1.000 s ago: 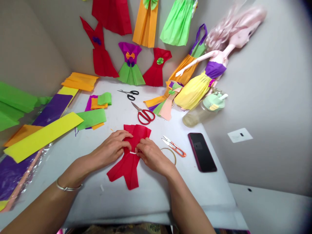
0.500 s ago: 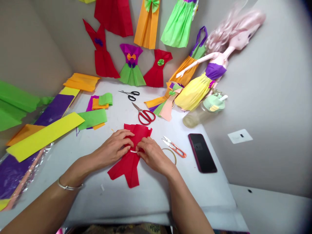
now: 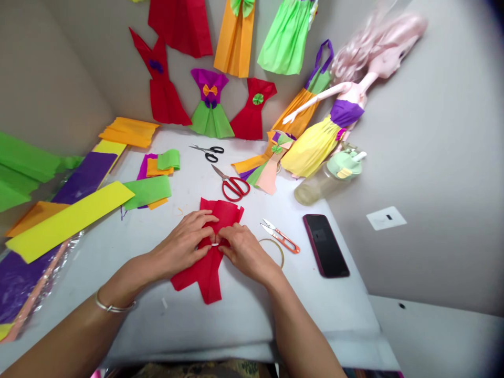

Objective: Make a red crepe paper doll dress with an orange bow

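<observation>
A red crepe-paper dress piece (image 3: pixel 210 278) lies on the white table, with two flaps spread at its near end. Across its narrow middle sits a short white strip (image 3: pixel 214 244), perhaps tape. From the left, my left hand (image 3: pixel 189 236) has its fingertips closed on the paper beside the strip. My right hand (image 3: pixel 242 247) pinches the paper at the strip's right end, its fingers bunched. Between both hands the paper looks gathered into folds. The fingertips partly hide the strip's ends.
Red-handled scissors (image 3: pixel 235 188), black-handled scissors (image 3: pixel 208 152), orange thread snips (image 3: pixel 281 237), a tape ring (image 3: pixel 281 256) and a phone (image 3: pixel 326 245) lie around the work. Colored paper strips (image 3: pixel 71 220) cover the left side. A bottle (image 3: pixel 326 178) and a doll (image 3: pixel 346 113) stand at right.
My fingers have drawn closer together at the middle of the red paper, which now looks more gathered. Less of the white strip shows. The whole view has shifted slightly.
</observation>
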A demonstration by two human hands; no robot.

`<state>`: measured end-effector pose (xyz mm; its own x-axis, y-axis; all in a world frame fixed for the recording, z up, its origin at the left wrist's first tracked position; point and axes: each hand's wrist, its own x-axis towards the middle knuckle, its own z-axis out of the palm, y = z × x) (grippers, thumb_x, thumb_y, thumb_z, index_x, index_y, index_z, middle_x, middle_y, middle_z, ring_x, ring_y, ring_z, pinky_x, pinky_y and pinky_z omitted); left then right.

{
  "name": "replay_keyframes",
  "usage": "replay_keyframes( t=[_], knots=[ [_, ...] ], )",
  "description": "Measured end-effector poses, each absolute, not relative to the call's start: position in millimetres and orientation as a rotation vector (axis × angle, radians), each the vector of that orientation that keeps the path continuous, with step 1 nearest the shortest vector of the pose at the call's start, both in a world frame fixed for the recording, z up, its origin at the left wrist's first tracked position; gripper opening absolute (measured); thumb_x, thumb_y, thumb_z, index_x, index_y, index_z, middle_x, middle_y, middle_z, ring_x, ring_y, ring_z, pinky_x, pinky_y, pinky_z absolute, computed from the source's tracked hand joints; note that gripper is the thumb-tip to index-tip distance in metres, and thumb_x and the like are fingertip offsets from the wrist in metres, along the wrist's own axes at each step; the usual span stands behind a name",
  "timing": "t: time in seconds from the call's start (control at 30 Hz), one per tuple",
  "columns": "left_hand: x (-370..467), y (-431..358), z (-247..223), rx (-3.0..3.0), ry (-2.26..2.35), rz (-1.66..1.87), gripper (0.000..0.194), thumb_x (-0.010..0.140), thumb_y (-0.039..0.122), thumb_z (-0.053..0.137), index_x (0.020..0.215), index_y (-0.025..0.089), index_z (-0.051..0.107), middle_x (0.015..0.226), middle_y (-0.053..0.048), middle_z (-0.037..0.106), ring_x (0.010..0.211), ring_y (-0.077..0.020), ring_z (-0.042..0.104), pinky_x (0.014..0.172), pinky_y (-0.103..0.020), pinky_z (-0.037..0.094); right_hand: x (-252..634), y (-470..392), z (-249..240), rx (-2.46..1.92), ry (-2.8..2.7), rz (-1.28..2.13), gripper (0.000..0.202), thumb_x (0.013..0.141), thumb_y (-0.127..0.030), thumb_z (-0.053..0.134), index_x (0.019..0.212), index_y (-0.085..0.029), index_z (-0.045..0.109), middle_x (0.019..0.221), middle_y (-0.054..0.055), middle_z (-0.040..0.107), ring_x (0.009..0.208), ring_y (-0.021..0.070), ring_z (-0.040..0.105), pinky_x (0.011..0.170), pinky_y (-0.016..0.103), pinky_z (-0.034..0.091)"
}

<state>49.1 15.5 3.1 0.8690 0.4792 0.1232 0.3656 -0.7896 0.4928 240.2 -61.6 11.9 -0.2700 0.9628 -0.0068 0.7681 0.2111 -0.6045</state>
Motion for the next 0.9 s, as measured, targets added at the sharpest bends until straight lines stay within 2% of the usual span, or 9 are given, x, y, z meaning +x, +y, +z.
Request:
replay_keyframes(
  t=[0.3,0.9],
  knots=[
    [48.8,17.4,0.1,2.500,0.691,0.330,0.013,0.088,0.021,0.053,0.092,0.022,0.066,0.136,-0.006,0.054,0.138,-0.0273,0.034,0.114,-0.048,0.035,237.0,-60.1,16.3,-1.677,-2.105,0.741,0.019,0.083,-0.006,0.064,0.096,-0.019,0.058,0.081,0.000,0.064,0.078,0.0175,0.053,0.076,0.028,0.037],
    [46.3,20.6,1.1,2.414,0.693,0.257,0.010,0.086,0.019,0.055,0.087,0.023,0.064,0.138,-0.004,0.052,0.140,-0.0266,0.032,0.114,-0.049,0.033,237.4,-60.6,14.0,-1.653,-2.109,0.742,0.017,0.083,-0.006,0.067,0.093,-0.019,0.062,0.085,0.000,0.067,0.080,0.0169,0.053,0.078,0.029,0.035]
  ],
)
